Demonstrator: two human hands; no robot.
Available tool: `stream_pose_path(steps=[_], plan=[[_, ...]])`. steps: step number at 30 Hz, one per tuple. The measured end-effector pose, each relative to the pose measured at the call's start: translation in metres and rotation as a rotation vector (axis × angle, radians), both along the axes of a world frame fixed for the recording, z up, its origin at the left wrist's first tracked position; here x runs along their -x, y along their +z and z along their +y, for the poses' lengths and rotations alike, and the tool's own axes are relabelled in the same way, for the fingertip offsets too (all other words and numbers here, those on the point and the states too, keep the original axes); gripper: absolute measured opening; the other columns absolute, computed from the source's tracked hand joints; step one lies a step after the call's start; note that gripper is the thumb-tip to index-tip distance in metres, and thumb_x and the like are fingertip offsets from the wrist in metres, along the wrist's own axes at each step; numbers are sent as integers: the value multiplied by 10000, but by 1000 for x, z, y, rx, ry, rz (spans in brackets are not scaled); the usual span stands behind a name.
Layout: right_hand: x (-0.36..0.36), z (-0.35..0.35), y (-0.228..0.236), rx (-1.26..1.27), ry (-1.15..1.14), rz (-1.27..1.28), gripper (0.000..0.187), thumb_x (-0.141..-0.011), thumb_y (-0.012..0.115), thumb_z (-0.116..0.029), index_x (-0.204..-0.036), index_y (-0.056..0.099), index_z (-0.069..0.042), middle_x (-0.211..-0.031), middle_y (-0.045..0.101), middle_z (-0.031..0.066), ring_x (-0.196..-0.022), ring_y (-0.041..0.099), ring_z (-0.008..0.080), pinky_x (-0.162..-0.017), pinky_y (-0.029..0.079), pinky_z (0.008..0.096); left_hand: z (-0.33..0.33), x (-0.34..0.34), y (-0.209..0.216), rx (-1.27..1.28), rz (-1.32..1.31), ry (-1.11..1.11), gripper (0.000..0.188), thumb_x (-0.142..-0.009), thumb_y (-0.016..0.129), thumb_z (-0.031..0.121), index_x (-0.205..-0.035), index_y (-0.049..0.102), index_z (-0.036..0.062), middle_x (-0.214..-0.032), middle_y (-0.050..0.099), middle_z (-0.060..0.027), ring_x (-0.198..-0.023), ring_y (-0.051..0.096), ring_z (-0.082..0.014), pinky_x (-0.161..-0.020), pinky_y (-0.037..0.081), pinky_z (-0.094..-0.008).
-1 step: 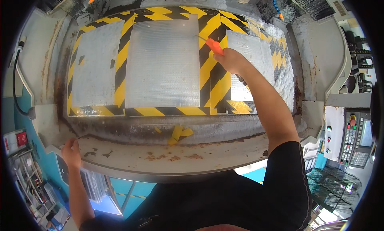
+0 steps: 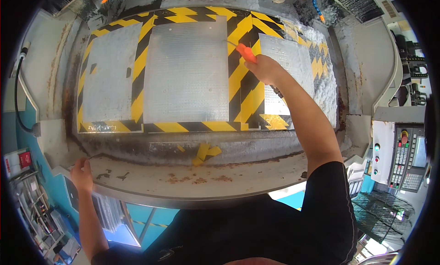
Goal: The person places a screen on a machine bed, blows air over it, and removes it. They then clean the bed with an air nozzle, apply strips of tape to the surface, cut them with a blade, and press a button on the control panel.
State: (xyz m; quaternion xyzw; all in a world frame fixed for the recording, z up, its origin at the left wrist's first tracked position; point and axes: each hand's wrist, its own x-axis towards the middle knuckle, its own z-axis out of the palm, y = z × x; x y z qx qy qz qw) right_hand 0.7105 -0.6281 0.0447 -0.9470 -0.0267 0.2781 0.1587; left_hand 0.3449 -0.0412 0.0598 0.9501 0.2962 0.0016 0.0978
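My right hand (image 2: 267, 70) is closed round an orange air blow gun (image 2: 246, 52), above the right part of the striped bed. Its thin nozzle points left, over the right edge of a clear ribbed plastic sheet (image 2: 188, 72). A second pale sheet (image 2: 279, 58) lies partly under my right forearm, and a third pale sheet (image 2: 110, 77) is at the left. Black-and-yellow tape (image 2: 243, 95) borders the sheets. At the lower left, my left hand (image 2: 81, 174) leans on the machine's front ledge (image 2: 151, 175), its fingers curled together at the edge.
White shavings (image 2: 326, 88) heap along the bed's right side. Torn yellow tape scraps (image 2: 204, 152) lie in the front trough. Blue coolant hoses (image 2: 316, 6) hang at the back. A control panel (image 2: 408, 157) stands at the right, and a black cable (image 2: 17, 91) loops at the left.
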Motion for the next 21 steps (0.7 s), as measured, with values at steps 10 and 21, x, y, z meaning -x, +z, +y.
stream_pose_path(steps=[10,21], plan=[[152,-31,11,74,172,-50,431,-971,598,-418,-963,592,13,-880,680,252,-857,654,456,-751,501,509,11,5,-7,-21,27,17,338,-924,612,337,-1132,721,93,-1055,722,-200,-1016,661,-404,-914,485,-491],[235,-29,35,117,318,-108,345,-950,650,-353,-948,591,-13,-816,692,209,-783,694,385,-701,548,484,20,6,-11,-17,52,55,405,-935,588,417,-1171,713,113,-1129,722,-157,-1070,669,-372,-928,503,-456]])
